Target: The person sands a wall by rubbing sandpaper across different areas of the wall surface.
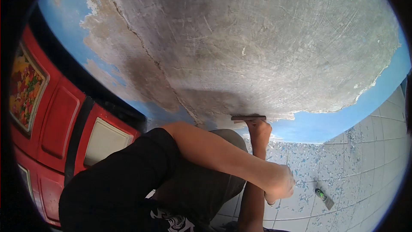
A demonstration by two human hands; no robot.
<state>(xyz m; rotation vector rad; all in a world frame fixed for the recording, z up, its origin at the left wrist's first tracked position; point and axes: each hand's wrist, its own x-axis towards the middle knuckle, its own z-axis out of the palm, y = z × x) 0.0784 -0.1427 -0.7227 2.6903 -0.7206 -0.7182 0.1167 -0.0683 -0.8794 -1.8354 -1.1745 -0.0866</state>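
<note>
My right hand [260, 132] is closed around a wide, flat scraper [249, 117], its long brown edge lying against the lower part of the wall [266, 56]. Bare grey plaster shows over most of this wall, with blue paint [317, 124] left along the edges. My left forearm crosses in front of my body and over the right forearm. At its end my left hand [280, 184] is closed, fingers curled under; whatever they may hold is hidden. A putty knife [324, 199] with a black and green handle lies on the floor, right of my left hand.
Blue and white paint flakes [307, 163] are scattered over the pale tiled floor [369, 159]. On the left stands a red panelled cabinet or door [62, 120] with a dark frame. A long crack [148, 53] runs down the plaster. My bent knee [229, 139] is close to the wall.
</note>
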